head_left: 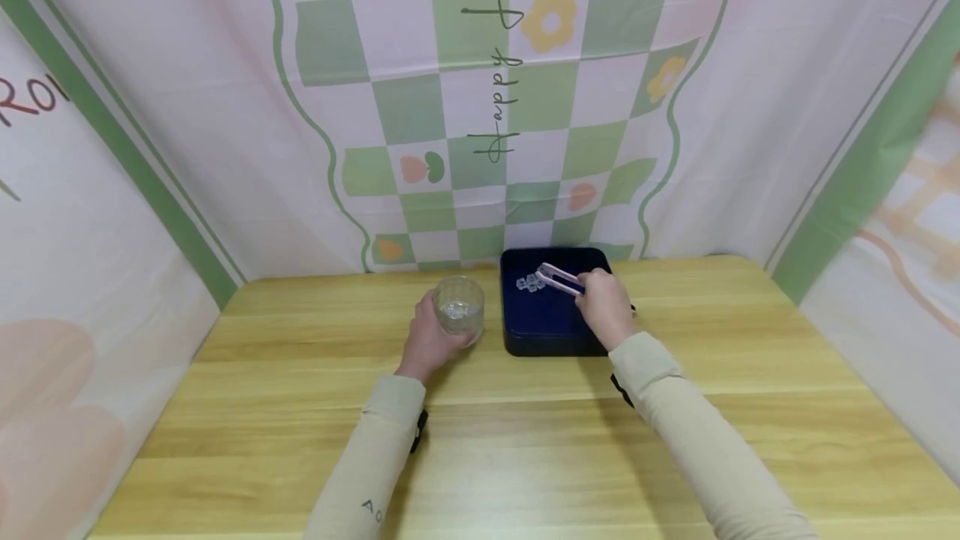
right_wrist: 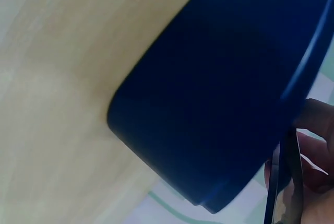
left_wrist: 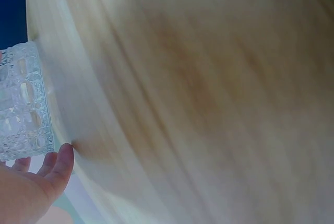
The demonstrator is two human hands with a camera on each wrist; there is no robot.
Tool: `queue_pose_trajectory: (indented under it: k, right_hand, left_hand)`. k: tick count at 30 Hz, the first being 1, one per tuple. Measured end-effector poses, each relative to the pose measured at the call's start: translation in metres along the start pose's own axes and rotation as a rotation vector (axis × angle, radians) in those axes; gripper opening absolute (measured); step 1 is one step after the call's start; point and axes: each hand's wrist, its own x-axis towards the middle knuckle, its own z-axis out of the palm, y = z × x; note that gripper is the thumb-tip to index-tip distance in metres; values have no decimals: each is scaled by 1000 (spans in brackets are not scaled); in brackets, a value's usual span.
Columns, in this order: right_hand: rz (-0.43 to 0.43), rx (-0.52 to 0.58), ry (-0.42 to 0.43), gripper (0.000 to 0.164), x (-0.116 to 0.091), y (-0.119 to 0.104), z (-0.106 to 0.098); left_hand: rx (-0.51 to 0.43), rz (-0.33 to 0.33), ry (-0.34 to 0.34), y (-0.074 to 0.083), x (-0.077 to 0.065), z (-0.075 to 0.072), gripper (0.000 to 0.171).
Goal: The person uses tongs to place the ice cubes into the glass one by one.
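In the head view, my left hand (head_left: 425,342) grips a clear glass (head_left: 461,302) from its left side, with something clear in its bottom. The left wrist view shows the glass's (left_wrist: 21,101) raised block pattern and my fingertips around its base. My right hand (head_left: 604,307) holds light-coloured tongs (head_left: 546,271) over a dark blue tray (head_left: 551,325). Their tips overlap the edge of a small cluster of clear cubes (head_left: 530,282) lying in the tray; I cannot tell whether they pinch one. From the right wrist camera, the tray's wall (right_wrist: 209,93) hides the cubes and the tips.
The tray stands at the back of a wooden table (head_left: 480,457), to the right of the glass. Directly behind the table hangs a green and white checked cloth (head_left: 405,107). Further printed cloth panels close in the left and right sides.
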Motion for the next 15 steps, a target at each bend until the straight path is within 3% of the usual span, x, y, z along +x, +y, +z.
queue_pose_trajectory:
  k: [15]
  right_hand:
    - [-9,-13,-32,26,-7,3,7]
  left_hand:
    - [-2,-12,-1,0,1,0,97]
